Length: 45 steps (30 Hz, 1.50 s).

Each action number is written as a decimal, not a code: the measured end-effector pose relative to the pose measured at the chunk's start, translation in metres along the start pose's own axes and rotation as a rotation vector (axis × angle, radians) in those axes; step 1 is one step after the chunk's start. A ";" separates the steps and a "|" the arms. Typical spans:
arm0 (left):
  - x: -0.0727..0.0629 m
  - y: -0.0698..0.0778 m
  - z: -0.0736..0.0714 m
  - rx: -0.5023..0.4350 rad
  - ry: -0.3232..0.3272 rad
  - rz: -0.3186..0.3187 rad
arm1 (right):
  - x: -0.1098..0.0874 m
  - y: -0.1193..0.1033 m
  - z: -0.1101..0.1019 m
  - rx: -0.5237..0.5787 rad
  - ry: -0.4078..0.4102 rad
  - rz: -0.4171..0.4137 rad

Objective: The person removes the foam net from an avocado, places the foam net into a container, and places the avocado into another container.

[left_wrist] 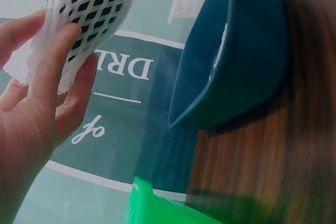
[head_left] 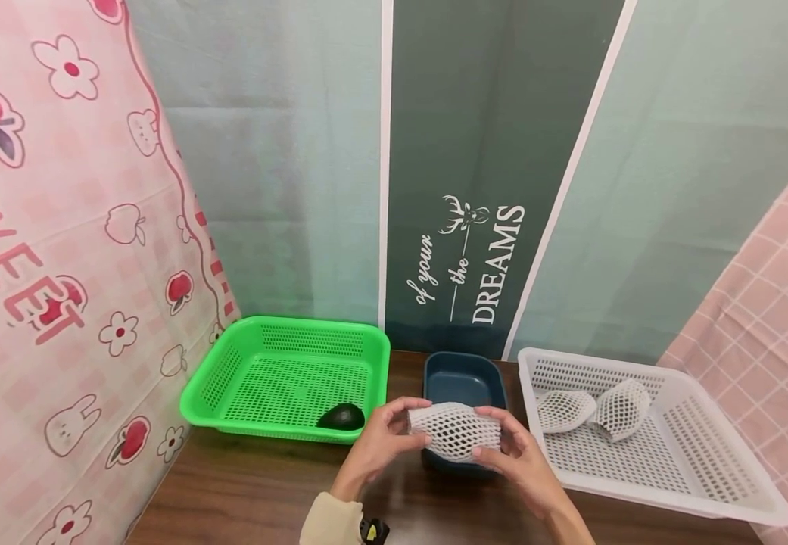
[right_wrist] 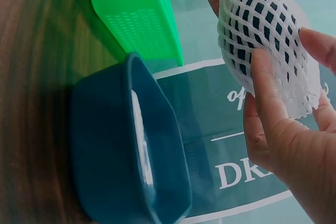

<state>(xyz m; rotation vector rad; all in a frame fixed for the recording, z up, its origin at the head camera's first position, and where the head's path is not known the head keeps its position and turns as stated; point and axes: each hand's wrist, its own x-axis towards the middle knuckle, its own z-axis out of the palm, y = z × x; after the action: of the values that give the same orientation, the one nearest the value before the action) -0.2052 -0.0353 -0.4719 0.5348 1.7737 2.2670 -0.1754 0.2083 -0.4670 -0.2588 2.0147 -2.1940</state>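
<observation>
Above the dark blue bin, both hands hold a dark avocado wrapped in a white foam net (head_left: 455, 433). My left hand (head_left: 381, 443) grips its left end between thumb and fingers. The right hand (head_left: 519, 458) holds the other end the same way. Through the mesh the avocado's dark skin shows in both wrist views. A bare black avocado (head_left: 342, 417) lies in the front right corner of the green basket (head_left: 230, 420). Two more net-wrapped pieces, a left one (head_left: 565, 411) and a right one (head_left: 623, 410), lie in the white basket (head_left: 652, 496).
The dark blue bin (head_left: 434, 363) stands between the two baskets on the brown wooden table (head_left: 244, 492). Something white (right_wrist: 140, 135) shows inside it in the right wrist view. Printed cloths hang behind and at both sides.
</observation>
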 end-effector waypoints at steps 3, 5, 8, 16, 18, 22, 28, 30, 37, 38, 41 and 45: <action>-0.003 -0.004 -0.002 0.010 -0.010 0.006 | -0.004 0.006 0.002 0.015 -0.011 -0.001; -0.006 -0.008 -0.003 0.006 -0.017 0.007 | -0.007 0.010 0.003 0.026 -0.011 0.002; -0.011 -0.013 -0.003 -0.008 -0.022 0.000 | -0.010 0.014 0.004 0.034 -0.003 0.024; -0.022 -0.024 -0.005 -0.026 -0.014 -0.014 | -0.018 0.026 0.007 0.048 -0.015 0.050; -0.023 -0.026 -0.006 -0.018 -0.012 -0.015 | -0.018 0.029 0.008 0.054 -0.027 0.038; -0.027 -0.028 -0.007 0.004 0.001 -0.018 | -0.019 0.035 0.009 0.077 -0.043 0.029; -0.035 -0.035 -0.010 -0.022 -0.015 -0.035 | -0.023 0.044 0.011 0.115 -0.075 0.042; -0.038 -0.038 -0.011 -0.024 -0.026 -0.034 | -0.024 0.048 0.012 0.112 -0.076 0.055; -0.046 -0.051 -0.013 -0.018 -0.038 -0.033 | -0.029 0.059 0.015 0.103 -0.056 0.116; -0.047 -0.052 -0.013 -0.027 -0.039 -0.037 | -0.030 0.061 0.015 0.111 -0.056 0.129; -0.051 -0.058 -0.014 -0.057 -0.044 -0.051 | -0.033 0.068 0.016 0.126 -0.056 0.159; -0.056 -0.064 -0.015 -0.092 -0.049 -0.080 | -0.035 0.077 0.018 0.165 -0.018 0.220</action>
<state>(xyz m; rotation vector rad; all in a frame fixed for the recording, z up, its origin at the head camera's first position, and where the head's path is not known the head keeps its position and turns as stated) -0.1638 -0.0544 -0.5457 0.4883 1.6298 2.2485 -0.1373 0.1922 -0.5431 -0.0344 1.7470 -2.1925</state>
